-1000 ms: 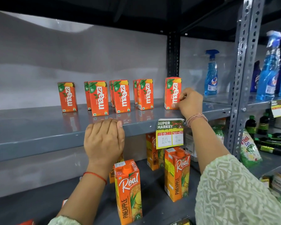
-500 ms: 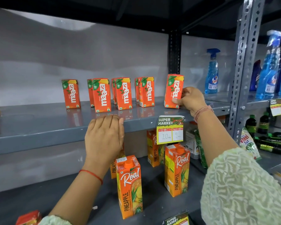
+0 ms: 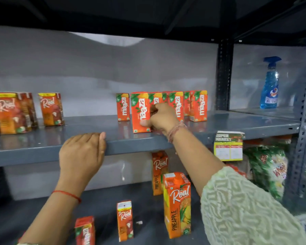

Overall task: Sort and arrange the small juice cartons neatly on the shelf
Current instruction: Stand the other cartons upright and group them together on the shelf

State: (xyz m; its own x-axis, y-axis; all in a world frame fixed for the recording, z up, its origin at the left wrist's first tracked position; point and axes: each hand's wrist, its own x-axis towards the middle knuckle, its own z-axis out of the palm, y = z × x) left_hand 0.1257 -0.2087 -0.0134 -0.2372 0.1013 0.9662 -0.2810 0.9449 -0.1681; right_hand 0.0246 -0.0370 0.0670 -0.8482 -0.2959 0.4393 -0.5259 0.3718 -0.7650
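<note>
A: Head view: where's the carton (image 3: 140, 112)?

B: On the shelf (image 3: 42, 147), around 12 o'clock from the right hand (image 3: 162, 119), whose grip is closed round it, thumb on its front. The left hand (image 3: 81, 152) lies flat over the shelf edge, holding nothing.

A: Much left?

B: The orange row (image 3: 187, 105) looks gathered; the darker cartons (image 3: 50, 108) at 9 o'clock stand loose, probably unsorted.

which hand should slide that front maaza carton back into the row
Right. The right hand already grips the front Maaza carton just ahead of the row. The left hand rests on the shelf edge, well left of the cartons.
</note>
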